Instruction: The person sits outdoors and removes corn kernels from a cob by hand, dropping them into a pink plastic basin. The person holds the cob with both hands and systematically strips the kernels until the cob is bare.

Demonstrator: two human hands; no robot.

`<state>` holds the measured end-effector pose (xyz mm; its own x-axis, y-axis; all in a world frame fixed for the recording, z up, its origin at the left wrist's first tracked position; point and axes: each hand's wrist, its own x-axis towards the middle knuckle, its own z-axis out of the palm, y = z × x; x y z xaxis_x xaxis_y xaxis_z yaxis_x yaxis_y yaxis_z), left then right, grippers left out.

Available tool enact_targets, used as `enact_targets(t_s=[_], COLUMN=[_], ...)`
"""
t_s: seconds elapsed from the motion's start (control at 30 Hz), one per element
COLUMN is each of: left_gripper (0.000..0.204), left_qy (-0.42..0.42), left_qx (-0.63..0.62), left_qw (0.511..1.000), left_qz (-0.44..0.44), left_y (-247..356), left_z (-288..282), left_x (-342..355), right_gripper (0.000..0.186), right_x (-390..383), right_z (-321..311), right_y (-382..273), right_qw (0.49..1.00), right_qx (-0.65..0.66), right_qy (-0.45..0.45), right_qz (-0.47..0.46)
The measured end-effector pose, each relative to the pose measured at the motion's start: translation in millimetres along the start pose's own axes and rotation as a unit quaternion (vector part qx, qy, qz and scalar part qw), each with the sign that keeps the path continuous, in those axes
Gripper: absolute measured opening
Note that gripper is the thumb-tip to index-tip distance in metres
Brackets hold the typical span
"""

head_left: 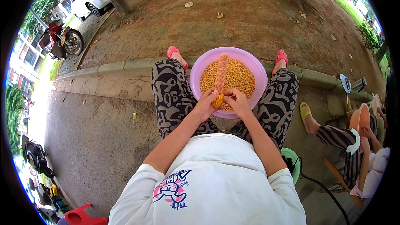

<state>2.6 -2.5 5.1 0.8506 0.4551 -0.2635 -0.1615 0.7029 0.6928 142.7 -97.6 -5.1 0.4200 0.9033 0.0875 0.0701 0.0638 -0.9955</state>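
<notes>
Left hand (203,106) grasps a mostly shelled corncob (221,75) over a lilac basin (261,75). Right hand (238,103) touches its remaining kernels (217,101), grip unclear.

Smooth plastic basin (261,75) — softly glossy, rough corncob (222,71), matt cloth shirt (227,183)

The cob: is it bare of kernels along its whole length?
No, yellow kernels cover the end of the cob between the left hand and the right hand.

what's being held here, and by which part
A mostly stripped corn cob, by its near end, where kernels remain: left grip around it, right grip at the kernels.
</notes>
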Motion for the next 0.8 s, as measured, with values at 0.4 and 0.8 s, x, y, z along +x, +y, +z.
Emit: enact_targets(t_s=[0.4, 0.8], left_gripper=[0.033, 0.032], left_qy=[0.025, -0.006], left_qx=[-0.027, -0.002], left_qw=[0.999, 0.999], left_qz=[0.025, 0.035], left_y=[-4.4, -4.9], left_z=[0.2, 0.1], left_x=[1.0, 1.7], right_gripper=[0.011, 0.010], right_x=[-0.7, -0.3], right_z=[-1.4, 0.8], right_y=[-0.1, -0.6], right_qw=[0.997, 0.957], right_qx=[-0.048, -0.228], right_qy=[-0.007, 0.043], right_qz=[-0.054, -0.175])
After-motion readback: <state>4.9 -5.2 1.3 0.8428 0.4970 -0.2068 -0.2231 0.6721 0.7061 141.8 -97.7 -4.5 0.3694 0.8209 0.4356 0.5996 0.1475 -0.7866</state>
